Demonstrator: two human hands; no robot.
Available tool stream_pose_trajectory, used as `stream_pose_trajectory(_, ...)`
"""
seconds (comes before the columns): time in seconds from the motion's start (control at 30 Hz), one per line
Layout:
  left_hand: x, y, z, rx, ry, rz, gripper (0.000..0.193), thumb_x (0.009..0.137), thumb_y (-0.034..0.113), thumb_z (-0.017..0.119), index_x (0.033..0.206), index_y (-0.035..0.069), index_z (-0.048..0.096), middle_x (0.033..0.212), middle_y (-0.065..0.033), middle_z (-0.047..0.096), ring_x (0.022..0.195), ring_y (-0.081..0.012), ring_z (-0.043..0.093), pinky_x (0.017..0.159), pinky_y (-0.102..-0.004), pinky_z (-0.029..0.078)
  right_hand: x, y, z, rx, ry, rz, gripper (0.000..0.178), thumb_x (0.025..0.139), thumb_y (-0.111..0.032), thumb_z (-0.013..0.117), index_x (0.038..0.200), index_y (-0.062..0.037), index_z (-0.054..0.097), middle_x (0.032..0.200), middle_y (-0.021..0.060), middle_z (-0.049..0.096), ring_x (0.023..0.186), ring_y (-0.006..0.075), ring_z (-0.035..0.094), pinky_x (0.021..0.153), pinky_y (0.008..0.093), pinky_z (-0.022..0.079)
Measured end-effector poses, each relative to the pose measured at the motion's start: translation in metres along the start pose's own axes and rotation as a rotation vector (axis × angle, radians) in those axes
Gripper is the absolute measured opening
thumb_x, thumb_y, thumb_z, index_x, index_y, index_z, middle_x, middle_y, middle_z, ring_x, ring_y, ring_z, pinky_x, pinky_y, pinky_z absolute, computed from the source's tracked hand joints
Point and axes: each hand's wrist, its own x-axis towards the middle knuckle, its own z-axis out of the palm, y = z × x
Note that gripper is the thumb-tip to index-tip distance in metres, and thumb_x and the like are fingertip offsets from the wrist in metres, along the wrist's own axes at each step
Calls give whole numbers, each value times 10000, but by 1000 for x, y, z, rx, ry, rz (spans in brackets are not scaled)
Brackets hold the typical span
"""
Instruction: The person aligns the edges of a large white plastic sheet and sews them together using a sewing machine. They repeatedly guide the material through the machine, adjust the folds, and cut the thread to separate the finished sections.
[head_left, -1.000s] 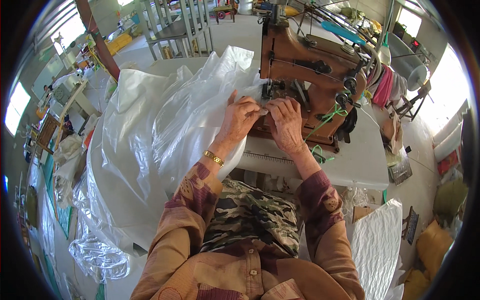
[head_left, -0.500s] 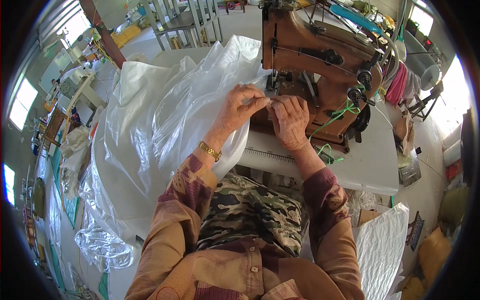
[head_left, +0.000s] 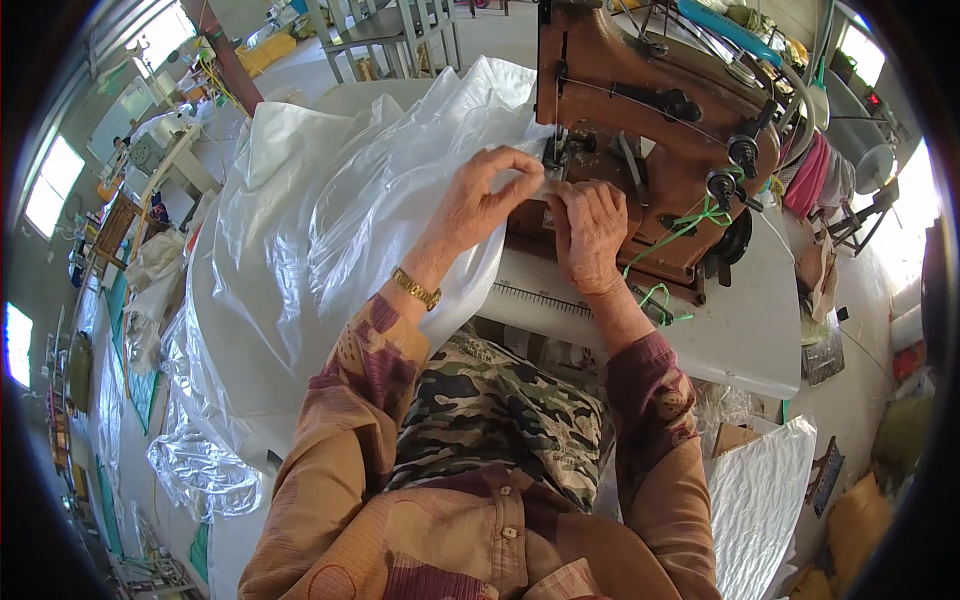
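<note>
My left hand (head_left: pixel 484 200), with a gold watch (head_left: pixel 415 288) on its wrist, is closed in a pinch just in front of the sewing machine's needle area. My right hand (head_left: pixel 592 232) is closed beside it, thumb and fingertips pressed together. A small whitish bit shows between the two sets of fingertips, too small to name. Under and left of my left hand spreads a large translucent white plastic sheet (head_left: pixel 270 250), heaped over the table and hanging down its left side. The brown sewing machine (head_left: pixel 640 75) stands just beyond my hands, its needle area partly hidden by them.
A ruler scale (head_left: pixel 545 299) runs along the near edge of the white table (head_left: pixel 745 330). Green string (head_left: pixel 680 232) hangs from the machine. More plastic sheeting (head_left: pixel 765 490) lies at the lower right. A grey chair (head_left: pixel 390 35) stands behind the table.
My fingertips have moved slightly apart; they were touching before. Both hands remain pinched near the needle area. The whole view has shifted a little.
</note>
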Motion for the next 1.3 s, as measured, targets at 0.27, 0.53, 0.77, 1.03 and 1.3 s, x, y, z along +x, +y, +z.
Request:
stream_pose_trajectory(0.27,-16,-15,6,273,37,170,156,885,203,739,976,78,714,1068,-11,689,1082,-204,632,1198,-460,224,0,-3,1,-46,-42,52,231,810,-18,708,1022,-60,628,964,74,643,926,280,615,851,410,430)
stream_pose_trajectory(0.53,-3,-25,8,242,51,151,176,903,181,707,842,24,659,944,-64,666,879,-246,633,1049,-426,387,1,-5,1,-150,-101,78,303,833,-52,661,1132,-102,654,1016,54,638,955,271,601,837,405,423)
stream_pose_trajectory(0.77,12,-24,4,212,-25,9,192,859,158,710,823,-16,636,901,-101,655,840,-243,633,781,-373,494,-1,-6,2,-180,-127,105,274,824,-93,674,1098,-119,674,1046,45,622,970,266,591,836,408,420)
stream_pose_trajectory(1.03,9,-17,6,200,47,-78,142,843,107,703,937,21,642,902,-71,655,846,-251,652,917,-376,485,-2,-8,-1,-229,-171,52,247,856,-218,730,1076,-119,679,1068,40,594,999,264,566,925,443,402)
stream_pose_trajectory(1.3,-11,-11,-4,592,20,430,125,868,95,684,993,101,692,945,-9,616,854,-195,643,1195,-491,290,-6,-8,-6,-253,-180,58,285,838,-231,751,1088,-120,671,1078,39,570,1020,262,552,1006,497,375)
